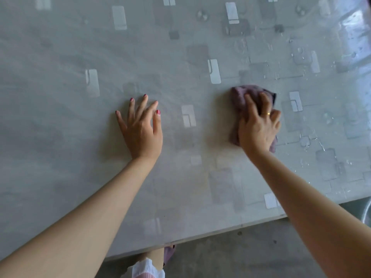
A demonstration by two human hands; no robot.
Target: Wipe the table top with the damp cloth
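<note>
Two bare hands on a glossy grey counter [60, 137] patterned with pale rectangles.
The right hand [258, 127] presses a crumpled mauve cloth [239, 97] flat on the counter, fingers spread over it; the left hand [141, 129] rests flat nearby, fingers wide. No writing is readable.

Grey concrete floor [251, 249] along bottom of frame, speckled with dark spots; bright glare, likely window light, at upper right edge.
</note>
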